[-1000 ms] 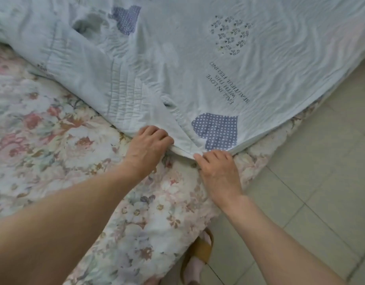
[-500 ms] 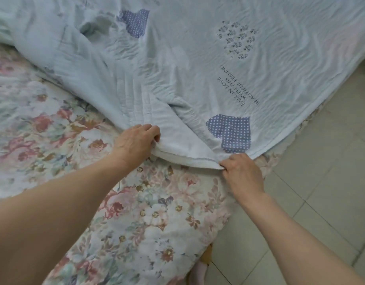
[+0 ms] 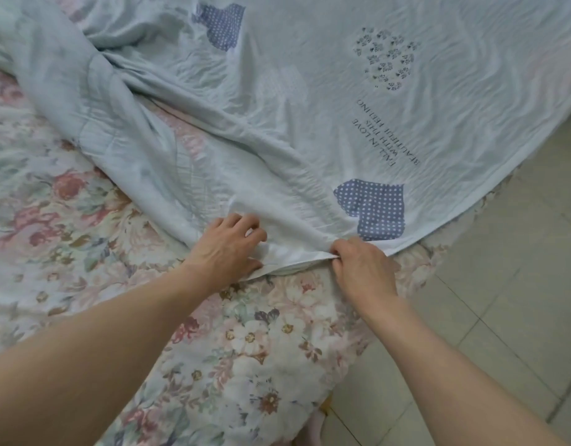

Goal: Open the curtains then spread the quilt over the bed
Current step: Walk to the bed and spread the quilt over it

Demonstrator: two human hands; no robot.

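Pale blue quilt (image 3: 309,101) lying across the far part of the bed (image 3: 68,220), bunched and twisted at the left, smoother at the right, printed with dotted hearts and a few lines of text. Near edge held at two points close together: left hand (image 3: 227,247) with fingers (image 3: 242,220) curled over a fold of the hem, right hand (image 3: 364,268) pinched tight on the edge just beside it. Flowered sheet bare below. Tiled floor (image 3: 502,317) at right.

Quilt (image 3: 309,91) cut by top edge.
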